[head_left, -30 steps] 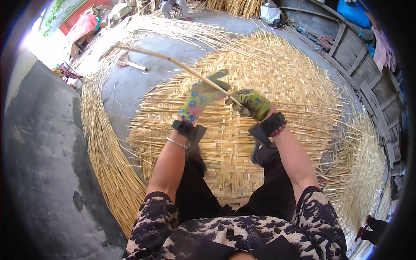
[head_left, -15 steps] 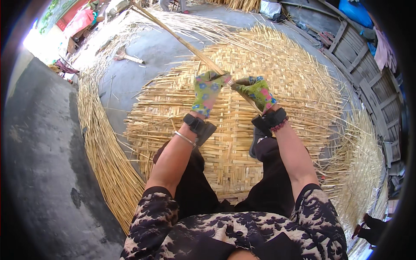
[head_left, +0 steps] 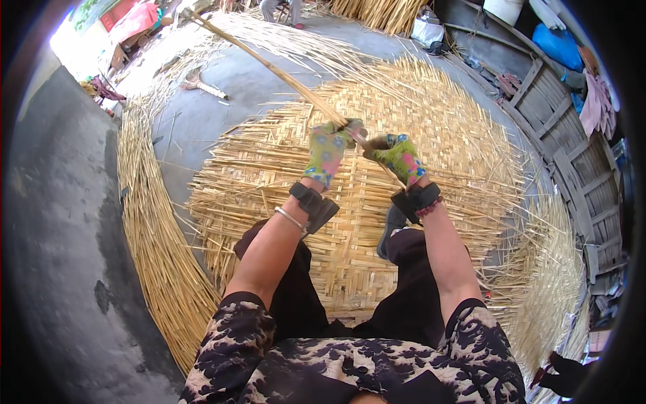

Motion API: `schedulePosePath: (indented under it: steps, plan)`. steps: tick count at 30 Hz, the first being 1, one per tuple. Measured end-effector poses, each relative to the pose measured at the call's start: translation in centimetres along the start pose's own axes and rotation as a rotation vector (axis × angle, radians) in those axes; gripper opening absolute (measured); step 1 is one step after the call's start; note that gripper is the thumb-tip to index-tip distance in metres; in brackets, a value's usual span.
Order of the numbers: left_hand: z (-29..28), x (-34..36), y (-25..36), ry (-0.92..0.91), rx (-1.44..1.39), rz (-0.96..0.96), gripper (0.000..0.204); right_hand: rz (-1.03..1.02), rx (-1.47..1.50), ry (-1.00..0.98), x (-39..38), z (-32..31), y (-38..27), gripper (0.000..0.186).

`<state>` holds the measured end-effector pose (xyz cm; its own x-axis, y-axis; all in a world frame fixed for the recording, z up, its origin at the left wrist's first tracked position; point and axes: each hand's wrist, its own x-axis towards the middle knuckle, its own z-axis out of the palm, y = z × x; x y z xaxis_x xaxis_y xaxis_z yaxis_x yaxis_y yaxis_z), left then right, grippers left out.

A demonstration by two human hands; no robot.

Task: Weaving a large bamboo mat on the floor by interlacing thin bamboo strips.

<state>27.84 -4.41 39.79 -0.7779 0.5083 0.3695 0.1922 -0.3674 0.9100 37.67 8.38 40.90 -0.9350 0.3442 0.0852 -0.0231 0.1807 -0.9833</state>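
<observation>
Both my hands wear green flowered gloves. My left hand (head_left: 328,151) and my right hand (head_left: 398,157) grip one long pale reed strip (head_left: 269,65). It runs from between my hands up and away to the far left. Under me lies a large round woven reed mat (head_left: 431,121) with loose strip ends sticking out all round. I stand on the mat in dark trousers, and one dark shoe (head_left: 391,229) shows below my right wrist. A black strap sits on each wrist.
A thick band of loose reed strips (head_left: 151,242) curves along the left of the mat on grey concrete. A tool with a pale handle (head_left: 202,85) lies on the floor at the back. Wooden slatted frames (head_left: 572,141) line the right. More reed bundles (head_left: 383,12) stand at the far end.
Both hands have moved forward and closer together on the strip, and its far end has swung up toward the top left.
</observation>
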Motion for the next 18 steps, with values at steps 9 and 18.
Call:
schedulePosePath:
  steps: [9, 18]
  plan:
    - [0.0, 0.1, 3.2, 0.195, -0.010, -0.250, 0.020, -0.069, -0.453, 0.112, -0.7, 0.4, 1.1, 0.019]
    - [-1.0, 0.3, 1.7, -0.126, 0.274, -0.007, 0.024, 0.048, 0.000, -0.010, -0.4, 0.3, 0.3, 0.020]
